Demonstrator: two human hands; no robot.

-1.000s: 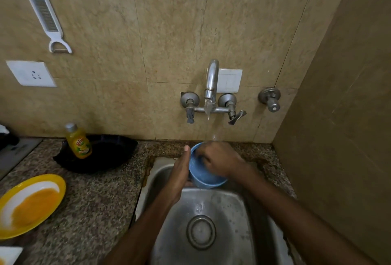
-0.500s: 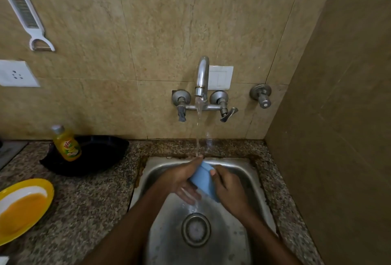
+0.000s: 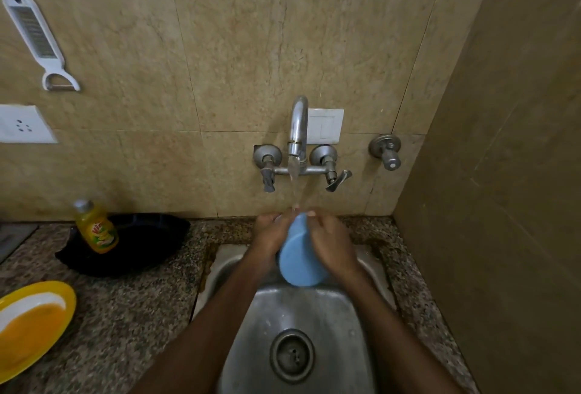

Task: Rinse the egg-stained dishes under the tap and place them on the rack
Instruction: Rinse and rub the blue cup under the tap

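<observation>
Running from the curved chrome wall tap [image 3: 297, 129] at centre frame, a thin stream of water [image 3: 295, 189] falls onto the fingertips and the far edge of a light-blue plastic cup [image 3: 300, 260], held tilted above the back of the stainless steel sink [image 3: 314, 315]. Left hand [image 3: 267, 236] wraps the cup's left side, right hand [image 3: 330, 244] its right; fingers of both curl closed against the cup wall. Cup's mouth faces away, so the inside is hidden; only the rounded base and side show. Fingertips blur at the stream. Lower left: yellow plastic plate [image 3: 31, 327] with orange-yellow residue, cut off by the frame edge, on the speckled granite counter [image 3: 132, 315]. Behind it, a yellow dish-soap bottle [image 3: 97, 228] stands in front of a black pan-like dish [image 3: 138, 242], shape unclear. Upper left: white grater-peeler [image 3: 39, 38] hangs on the tiled wall.
</observation>
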